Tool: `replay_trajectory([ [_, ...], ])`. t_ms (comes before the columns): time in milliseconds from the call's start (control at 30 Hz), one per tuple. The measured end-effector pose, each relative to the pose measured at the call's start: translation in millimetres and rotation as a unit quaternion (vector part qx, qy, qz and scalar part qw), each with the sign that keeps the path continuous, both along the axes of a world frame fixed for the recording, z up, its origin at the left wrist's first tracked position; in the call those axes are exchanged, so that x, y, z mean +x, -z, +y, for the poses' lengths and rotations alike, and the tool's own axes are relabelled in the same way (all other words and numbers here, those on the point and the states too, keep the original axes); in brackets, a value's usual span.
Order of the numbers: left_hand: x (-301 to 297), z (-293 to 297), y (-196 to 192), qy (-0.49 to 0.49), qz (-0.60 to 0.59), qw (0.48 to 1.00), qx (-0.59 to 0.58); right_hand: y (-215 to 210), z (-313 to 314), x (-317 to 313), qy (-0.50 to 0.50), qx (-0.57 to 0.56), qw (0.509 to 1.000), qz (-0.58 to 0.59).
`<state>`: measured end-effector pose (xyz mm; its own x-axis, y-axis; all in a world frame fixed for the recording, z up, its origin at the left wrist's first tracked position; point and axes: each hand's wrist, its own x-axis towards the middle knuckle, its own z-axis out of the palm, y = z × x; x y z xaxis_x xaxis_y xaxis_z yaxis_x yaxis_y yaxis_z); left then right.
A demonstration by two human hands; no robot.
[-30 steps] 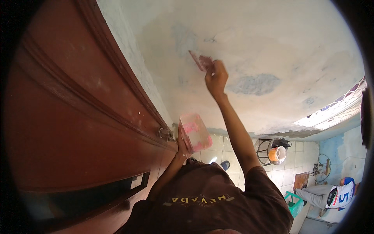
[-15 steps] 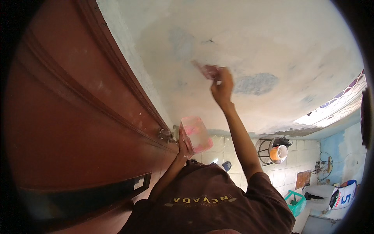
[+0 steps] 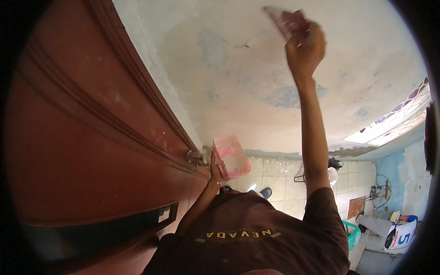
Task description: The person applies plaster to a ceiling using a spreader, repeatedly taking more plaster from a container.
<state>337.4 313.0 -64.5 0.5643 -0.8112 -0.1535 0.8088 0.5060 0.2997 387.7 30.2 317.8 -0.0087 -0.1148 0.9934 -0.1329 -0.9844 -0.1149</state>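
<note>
Pressing flat pink-smeared scraper blade (image 3: pixel 285 20) against patchy plaster wall (image 3: pixel 238 82), right hand (image 3: pixel 305 48) clenched on it; pink-stained plastic tub (image 3: pixel 230 156) gripped by left hand (image 3: pixel 215 172), lower, beside brown wooden door (image 3: pixel 82 137).

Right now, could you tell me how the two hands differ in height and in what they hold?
The right hand is raised high against the wall, gripping a blurred flat scraper; the left hand stays low beside the door, holding a pink tub. Both tools are pink-stained.

Dark brown short-sleeved T-shirt (image 3: pixel 256 238) with yellow lettering.
</note>
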Motion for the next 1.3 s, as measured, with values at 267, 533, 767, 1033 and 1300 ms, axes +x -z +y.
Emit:
replay_trajectory([
  [267,0,-6,-3,0.013,0.044,0.999,-0.002,150,45,50,-0.079,-0.061,0.94,0.327],
  [533,-9,-2,-25,0.015,0.021,0.999,-0.023,-57,71,51,0.016,-0.036,0.984,0.173],
  [767,-5,1,-15,-0.011,0.009,0.999,-0.034,79,76,50,-0.114,-0.026,0.934,0.337],
  [1033,-6,-4,-16,0.001,0.001,0.998,-0.064,62,12,51,0.0,-0.057,0.988,0.144],
  [1300,-11,0,-15,-0.004,0.012,0.996,-0.087,41,40,-3,-0.216,0.115,0.969,0.029],
])
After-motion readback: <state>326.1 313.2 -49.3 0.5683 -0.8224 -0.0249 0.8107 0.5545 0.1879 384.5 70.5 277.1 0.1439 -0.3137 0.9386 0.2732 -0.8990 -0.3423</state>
